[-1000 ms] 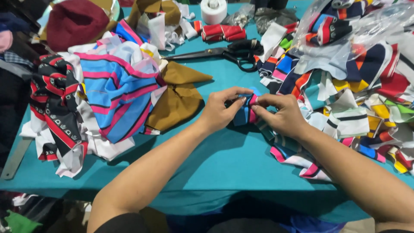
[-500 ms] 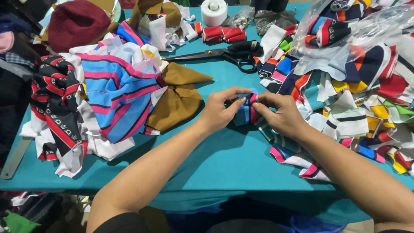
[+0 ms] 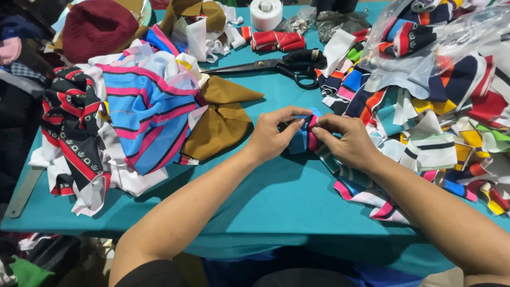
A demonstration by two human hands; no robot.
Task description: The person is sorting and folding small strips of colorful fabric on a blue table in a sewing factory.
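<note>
- Head view: the left hand (image 3: 273, 139) and the right hand (image 3: 345, 142) meet over the middle of the teal table (image 3: 276, 202), both closed in a pinch on one small cloth piece (image 3: 304, 139), blue with a red and pink band.
- The cloth piece sits between the two hands, held at the fingertips of both, just above the table; its lower edge touches the table or nearly so, I cannot tell which.
- Just left of the left hand lies a folded brown cloth (image 3: 223, 119), near but not touching it.
- Farther left is a heap of striped cloth (image 3: 143, 114) in blue and pink, with a black, red and white cloth (image 3: 71, 125) at its left edge.
- At the far side of the hands lie black scissors (image 3: 281, 65), blades pointing left, well apart from the fingers.
- Beyond the scissors are a red roll of cloth (image 3: 276, 40) and a white tape roll (image 3: 265, 11).
- To the right, a spread of coloured scraps (image 3: 425, 122) reaches under the right wrist; a clear plastic bag (image 3: 435, 42) with more scraps lies far right.
- A dark red hat (image 3: 98, 26) sits at the far left corner.
- Nothing lies between the hands and the cloth piece.
</note>
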